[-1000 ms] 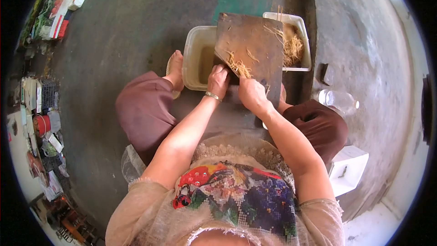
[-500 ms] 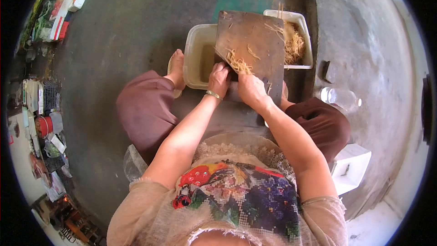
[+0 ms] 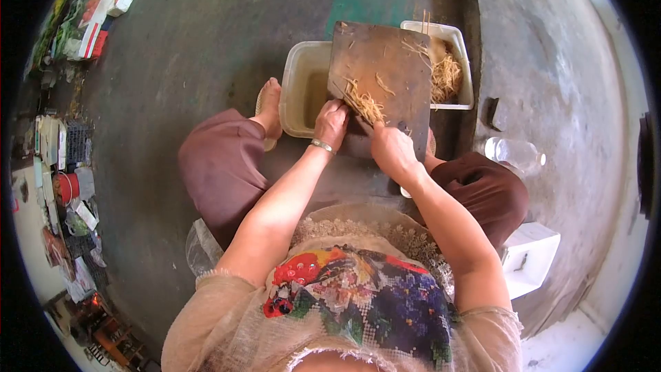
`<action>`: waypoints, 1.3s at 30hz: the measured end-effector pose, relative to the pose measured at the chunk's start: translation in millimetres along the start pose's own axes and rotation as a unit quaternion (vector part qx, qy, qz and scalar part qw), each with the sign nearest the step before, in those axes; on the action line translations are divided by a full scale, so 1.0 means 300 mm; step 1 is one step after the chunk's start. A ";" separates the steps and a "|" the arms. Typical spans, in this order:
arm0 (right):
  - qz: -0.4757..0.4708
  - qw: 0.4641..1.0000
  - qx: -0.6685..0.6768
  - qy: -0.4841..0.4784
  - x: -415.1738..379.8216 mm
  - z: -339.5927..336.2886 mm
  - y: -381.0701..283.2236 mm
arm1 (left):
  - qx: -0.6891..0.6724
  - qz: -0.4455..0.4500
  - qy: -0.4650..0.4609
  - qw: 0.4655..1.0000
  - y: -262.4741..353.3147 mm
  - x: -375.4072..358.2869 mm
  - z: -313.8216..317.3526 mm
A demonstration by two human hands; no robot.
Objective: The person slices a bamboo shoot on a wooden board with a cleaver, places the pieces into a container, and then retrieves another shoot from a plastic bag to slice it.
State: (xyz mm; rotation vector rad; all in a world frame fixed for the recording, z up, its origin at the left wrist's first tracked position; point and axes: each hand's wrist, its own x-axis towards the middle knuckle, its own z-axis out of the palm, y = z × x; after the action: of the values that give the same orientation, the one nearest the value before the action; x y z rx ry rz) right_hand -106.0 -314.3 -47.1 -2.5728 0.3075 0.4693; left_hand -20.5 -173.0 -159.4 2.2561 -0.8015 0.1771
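Note:
A dark wooden board [image 3: 406,62] lies in front of me, with a small heap of pale yellow shredded strips [image 3: 365,102] near its lower left part. My right hand [image 3: 395,151] is closed in a fist at the heap's lower end. From it a thin straight edge, which looks like a knife [image 3: 350,96] seen edge-on, runs up and left beside the strips. My left hand [image 3: 331,125] rests at the board's left edge, its fingers curled in; what they hold is hidden. A bracelet circles the left wrist.
A pale plastic tub [image 3: 295,89] with liquid stands left of the board, partly under it. On the right, a white tub [image 3: 465,89] holds more strips and two thin sticks. A clear plastic bottle [image 3: 513,154] and a white box [image 3: 530,262] are farther right.
My right hand has shifted slightly right and down, away from my left hand. More of the strips show between the hands. The left hand stays nearly in place.

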 end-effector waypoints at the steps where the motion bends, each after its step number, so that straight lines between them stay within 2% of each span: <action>1: 0.006 1.000 -0.014 -0.013 -0.028 -0.011 -0.002 | -0.021 0.006 0.010 1.000 -0.001 0.003 0.007; 6: -0.001 0.999 -0.036 -0.027 -0.019 0.042 0.010 | -0.010 -0.011 0.009 1.000 0.020 0.006 -0.004; 8: -0.066 0.996 -0.021 0.049 0.053 0.094 0.010 | 0.003 -0.009 0.009 1.000 0.024 0.003 -0.011; 14: -0.034 0.999 -0.007 0.039 0.045 0.033 -0.013 | -0.024 0.004 0.022 0.999 0.004 0.011 0.010; 16: 0.002 0.999 -0.023 -0.025 -0.006 0.013 0.018 | -0.015 0.013 0.033 0.999 0.008 0.001 0.007; 17: -0.009 0.999 -0.023 -0.031 -0.031 0.001 0.024 | -0.016 0.011 0.031 0.999 0.011 -0.001 0.005; 23: -0.017 0.999 -0.036 -0.017 0.060 0.051 -0.027 | 0.002 0.000 0.031 1.000 -0.003 0.006 0.015; 27: 0.004 1.000 -0.022 0.003 0.022 0.031 0.017 | 0.002 0.001 0.033 0.999 0.001 0.007 0.017; 30: 0.002 1.000 -0.017 -0.021 -0.025 0.019 0.035 | 0.001 0.005 0.030 1.000 -0.003 -0.004 0.010; 32: -0.050 0.998 -0.023 0.010 -0.015 0.052 0.066 | -0.002 -0.001 0.025 1.000 -0.003 -0.013 0.019; 34: -0.083 0.994 -0.053 0.045 0.044 0.085 0.049 | 0.068 0.020 -0.007 0.997 -0.050 -0.033 0.054; 36: -0.103 0.989 -0.048 0.096 0.040 0.110 0.064 | 0.074 0.020 -0.013 0.997 -0.083 -0.045 0.086; 37: -0.114 0.985 -0.040 0.121 0.028 0.119 0.080 | 0.075 0.039 0.033 0.996 -0.079 -0.051 0.095; 39: -0.128 0.977 -0.079 0.152 0.020 0.152 0.103 | 0.049 -0.010 0.029 0.998 -0.120 -0.076 0.145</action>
State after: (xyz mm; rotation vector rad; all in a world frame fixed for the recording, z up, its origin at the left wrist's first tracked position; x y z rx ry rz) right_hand -122.0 -317.8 -100.0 -2.7885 0.0406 0.0048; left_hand -21.8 -171.7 -220.4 2.3379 -0.7546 0.2758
